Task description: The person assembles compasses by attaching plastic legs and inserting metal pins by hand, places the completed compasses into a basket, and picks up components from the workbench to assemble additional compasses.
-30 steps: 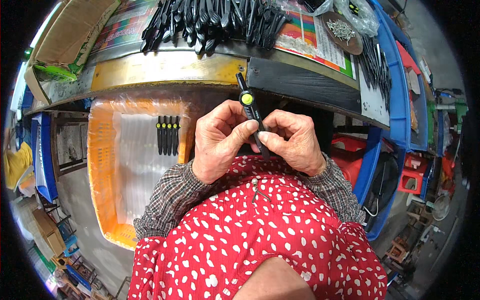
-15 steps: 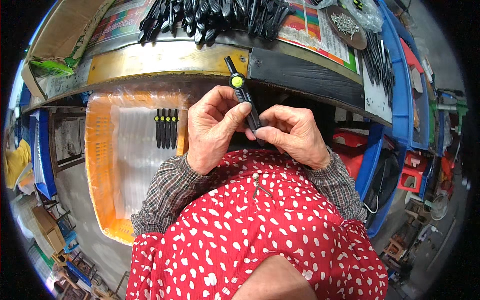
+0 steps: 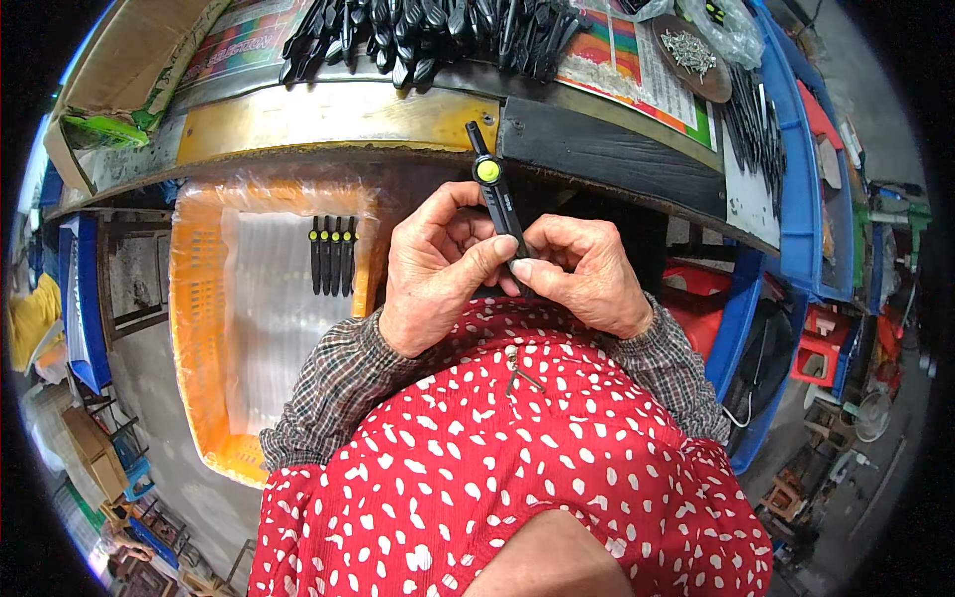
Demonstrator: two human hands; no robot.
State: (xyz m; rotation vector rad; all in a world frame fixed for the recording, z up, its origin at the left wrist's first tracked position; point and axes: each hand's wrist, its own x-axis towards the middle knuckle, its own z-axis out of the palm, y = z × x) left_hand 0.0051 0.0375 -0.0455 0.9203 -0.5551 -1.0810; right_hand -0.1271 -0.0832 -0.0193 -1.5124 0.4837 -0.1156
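A slim black plastic tool with a round yellow-green button (image 3: 488, 171) is held tilted in front of me, its narrow tip pointing up toward the bench. My left hand (image 3: 438, 264) has it pinched between thumb and fingers around the middle of its body. At its lower end, the thumb and fingers of my right hand (image 3: 587, 274) are closed on it too; that end is partly hidden by the fingers. To the left, several matching black tools (image 3: 332, 257) lie side by side in an orange plastic crate (image 3: 199, 328) lined with clear film.
On the bench, whose front edge (image 3: 328, 124) runs just beyond my hands, lie a heap of black plastic parts (image 3: 428, 35), a brown dish of small metal pieces (image 3: 686, 55) and thin black parts (image 3: 756, 129). A cardboard box (image 3: 119, 90) stands far left, a blue tray (image 3: 821, 199) right.
Both hands still grip the black tool. The left hand and the tool have shifted slightly right and toward me; the right hand has hardly moved.
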